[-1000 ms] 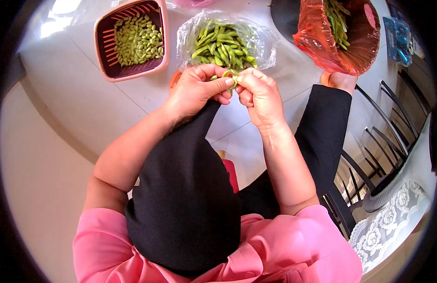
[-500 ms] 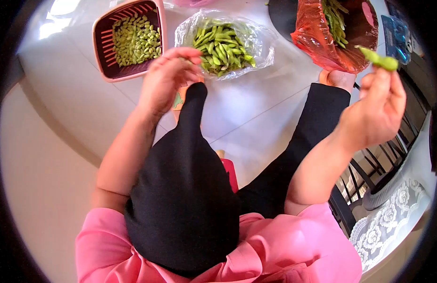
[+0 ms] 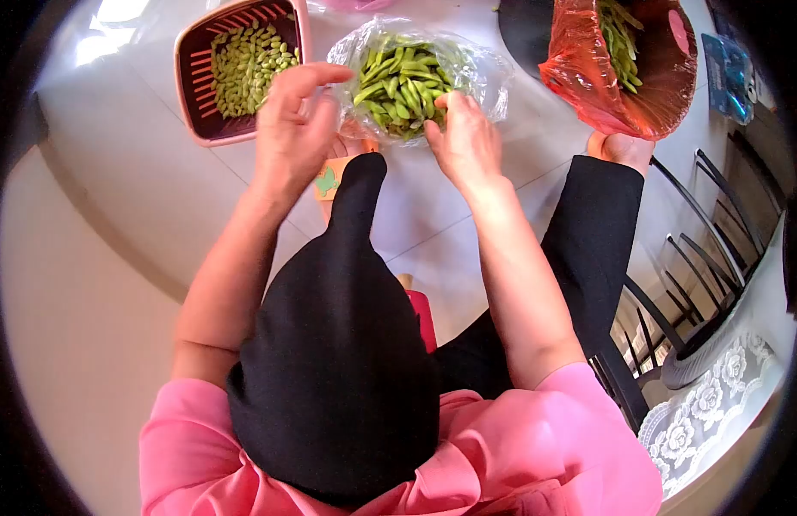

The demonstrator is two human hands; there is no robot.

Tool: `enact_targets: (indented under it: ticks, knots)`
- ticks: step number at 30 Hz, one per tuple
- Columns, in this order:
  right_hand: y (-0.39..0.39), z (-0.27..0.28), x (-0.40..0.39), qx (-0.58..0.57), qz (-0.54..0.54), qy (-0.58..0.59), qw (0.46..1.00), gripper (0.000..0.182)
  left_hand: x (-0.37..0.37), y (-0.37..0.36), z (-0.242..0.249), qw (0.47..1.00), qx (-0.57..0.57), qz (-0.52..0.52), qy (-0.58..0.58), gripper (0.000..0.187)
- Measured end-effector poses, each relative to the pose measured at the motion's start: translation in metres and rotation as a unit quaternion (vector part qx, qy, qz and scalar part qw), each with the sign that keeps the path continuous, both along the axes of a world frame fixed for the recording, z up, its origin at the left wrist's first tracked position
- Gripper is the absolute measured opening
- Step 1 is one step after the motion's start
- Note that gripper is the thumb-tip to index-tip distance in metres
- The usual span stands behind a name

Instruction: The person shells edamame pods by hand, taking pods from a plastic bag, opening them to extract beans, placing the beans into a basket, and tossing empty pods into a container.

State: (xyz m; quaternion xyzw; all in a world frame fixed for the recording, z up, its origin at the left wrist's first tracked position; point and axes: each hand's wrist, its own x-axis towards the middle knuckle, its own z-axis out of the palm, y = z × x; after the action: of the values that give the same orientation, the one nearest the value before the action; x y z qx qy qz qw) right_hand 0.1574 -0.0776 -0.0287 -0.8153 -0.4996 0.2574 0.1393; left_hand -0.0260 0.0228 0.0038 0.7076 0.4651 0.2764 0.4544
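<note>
One clear bag (image 3: pixel 493 82) lies spread on the floor (image 3: pixel 424 219), with one heap of green pods (image 3: pixel 403 90) in its mouth, too many overlapping to count. Both hands of one person are near it. The right hand (image 3: pixel 467 142) is at the bag's near right edge, its thumb and forefinger parted beside the heap; I cannot tell whether the fingertips touch a pod. The left hand (image 3: pixel 295 129) is just left of the bag, thumb and forefinger wide apart with nothing seen in the gap; its other fingers are partly hidden.

Left of the clear bag stands one pink basket (image 3: pixel 181 86), holding one layer or pile of shelled beans (image 3: pixel 243 64), again too many to count; the left hand overlaps its near right corner in the view. Right of the clear bag is one red bag (image 3: pixel 579 73), open, with one bunch of pods (image 3: pixel 620 52) inside, and between the two bags one dark round thing (image 3: pixel 520 39), partly cut off. Farther right is one blue packet (image 3: pixel 729 77). On the near side of the clear bag are two black trouser legs, and one orange sandal (image 3: pixel 342 165) with one green patch.
</note>
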Motion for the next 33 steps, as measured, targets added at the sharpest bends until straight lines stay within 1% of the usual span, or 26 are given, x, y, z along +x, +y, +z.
enact_targets:
  ticks: [1, 3, 5, 6, 8, 9, 11, 13, 15, 16, 17, 19, 20, 21, 22, 23, 24, 25, 26, 27, 28, 29, 30, 31, 32, 33]
  knots:
    - [-0.001, -0.008, -0.002, -0.004, 0.005, -0.008, 1.000, 0.013, 0.006, -0.007, 0.001, 0.999, -0.041, -0.005, -0.013, 0.019]
    - [-0.004, -0.012, -0.001, -0.009, 0.009, -0.018, 1.000, 0.012, 0.015, -0.014, 0.011, 0.998, -0.004, -0.062, 0.030, 0.022]
    - [-0.001, -0.007, 0.004, -0.012, -0.046, 0.008, 0.999, 0.009, 0.021, -0.020, 0.004, 0.995, 0.008, -0.103, 0.010, 0.022]
    - [-0.001, -0.004, 0.006, -0.013, -0.046, 0.008, 0.999, 0.009, 0.023, -0.020, 0.013, 0.989, -0.017, -0.139, 0.057, 0.027]
    - [-0.002, 0.000, 0.011, -0.008, -0.070, 0.058, 0.996, 0.012, 0.026, -0.023, 0.010, 0.987, -0.010, -0.151, 0.055, 0.027]
    - [-0.003, -0.001, 0.011, -0.009, -0.072, 0.056, 0.996, 0.012, 0.029, -0.023, 0.008, 0.985, -0.002, -0.163, 0.055, 0.026]
    - [0.002, -0.009, 0.004, -0.080, -0.037, 0.011, 0.996, 0.016, 0.032, -0.024, 0.008, 0.985, 0.003, -0.163, 0.050, 0.027]
    - [0.002, -0.016, -0.004, -0.072, -0.046, 0.006, 0.996, 0.019, 0.032, -0.025, 0.009, 0.986, 0.008, -0.162, 0.050, 0.027]
    - [0.005, -0.019, -0.007, -0.060, -0.145, 0.097, 0.983, 0.018, 0.031, -0.025, 0.009, 0.984, 0.009, -0.169, 0.052, 0.027]
    - [0.003, -0.016, -0.007, -0.035, -0.145, 0.110, 0.983, 0.015, 0.031, -0.026, 0.006, 0.988, 0.031, -0.151, 0.031, 0.021]
    - [-0.001, -0.012, -0.007, -0.037, -0.145, 0.111, 0.983, 0.015, 0.031, -0.026, 0.006, 0.988, 0.029, -0.151, 0.033, 0.021]
    - [-0.004, 0.004, -0.004, 0.108, -0.044, 0.039, 0.992, 0.013, 0.033, -0.027, 0.005, 0.988, 0.088, -0.122, 0.024, 0.022]
    - [-0.005, 0.011, -0.002, 0.133, 0.013, 0.018, 0.991, 0.016, 0.036, -0.025, 0.006, 0.988, 0.087, -0.123, 0.022, 0.022]
    - [-0.006, 0.020, -0.001, 0.131, 0.011, 0.015, 0.991, 0.016, 0.040, -0.021, 0.009, 0.984, 0.126, -0.120, 0.038, 0.020]
    - [-0.006, 0.029, -0.001, 0.141, 0.063, -0.001, 0.988, 0.017, 0.042, -0.017, 0.012, 0.978, 0.165, -0.115, 0.054, 0.019]
    - [-0.004, 0.036, -0.001, 0.151, 0.117, -0.016, 0.982, 0.017, 0.042, -0.016, 0.014, 0.978, 0.166, -0.115, 0.053, 0.019]
    - [-0.001, 0.041, -0.002, 0.194, 0.124, -0.009, 0.973, 0.019, 0.041, -0.014, 0.017, 0.979, 0.049, -0.176, 0.092, 0.021]
    - [0.001, 0.043, -0.001, 0.194, 0.125, -0.009, 0.973, 0.019, 0.040, -0.012, 0.021, 0.962, -0.068, -0.233, 0.129, 0.025]
    - [0.002, 0.044, -0.001, 0.218, 0.128, 0.004, 0.968, 0.019, 0.041, -0.012, 0.027, 0.954, -0.192, -0.194, 0.122, 0.023]
    - [0.003, 0.045, -0.001, 0.240, 0.130, 0.017, 0.962, 0.019, 0.040, -0.011, 0.026, 0.954, -0.192, -0.193, 0.122, 0.023]
    - [0.003, 0.046, -0.004, 0.240, 0.130, 0.017, 0.962, 0.019, 0.038, -0.010, 0.025, 0.955, -0.229, -0.161, 0.096, 0.023]
    - [0.002, 0.047, -0.009, 0.198, 0.000, 0.144, 0.970, 0.018, 0.036, -0.010, 0.024, 0.953, -0.266, -0.129, 0.069, 0.023]
    - [0.002, 0.048, -0.013, 0.149, -0.130, 0.265, 0.944, 0.017, 0.034, -0.011, 0.018, 0.950, -0.286, -0.110, 0.059, 0.021]
    - [0.002, 0.049, -0.012, 0.150, -0.130, 0.266, 0.943, 0.017, 0.033, -0.013, 0.015, 0.950, -0.285, -0.110, 0.059, 0.021]
    - [0.002, 0.050, -0.011, 0.086, -0.177, 0.373, 0.907, 0.016, 0.032, -0.016, 0.012, 0.961, -0.262, -0.088, 0.023, 0.022]
    - [0.002, 0.051, -0.010, 0.020, -0.220, 0.472, 0.853, 0.016, 0.033, -0.017, 0.013, 0.969, -0.238, -0.066, -0.013, 0.023]
